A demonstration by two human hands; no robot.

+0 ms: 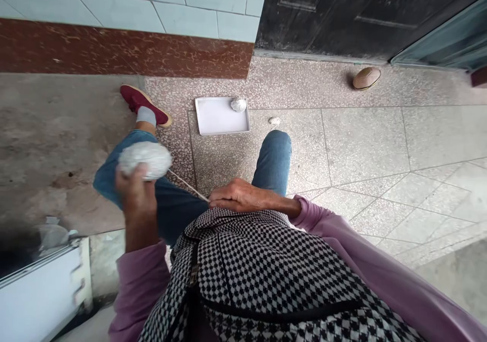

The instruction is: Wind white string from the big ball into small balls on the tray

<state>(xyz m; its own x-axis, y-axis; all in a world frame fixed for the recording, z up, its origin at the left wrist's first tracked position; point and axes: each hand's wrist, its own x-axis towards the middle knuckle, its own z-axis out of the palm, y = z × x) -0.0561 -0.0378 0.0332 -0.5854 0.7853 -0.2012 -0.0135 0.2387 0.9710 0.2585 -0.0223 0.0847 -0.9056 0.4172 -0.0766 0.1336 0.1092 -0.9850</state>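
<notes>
My left hand (pixel 137 192) is closed around a large, slightly blurred white ball of yarn (pixel 145 160), held up over my left knee. From the ball a taut strand of yarn (pixel 188 185) runs to my right hand (pixel 238 195). The right hand rests at my lap against the checked apron (pixel 274 261), its fingers closed on that strand. A smaller ball of white yarn (pixel 238 104) sits in the right end of a shallow white tray (pixel 216 124) on the floor. Just right of the tray lies a little white bundle (pixel 274 121), seemingly yarn.
A brown rounded object with a dark band (pixel 366 78) lies on the floor by the black door (pixel 331 17). A tiled wall (pixel 125 7) with a red-brown base stands ahead. At the lower left is a white box-like object (pixel 41 291) beside a clear plastic container (pixel 53 234).
</notes>
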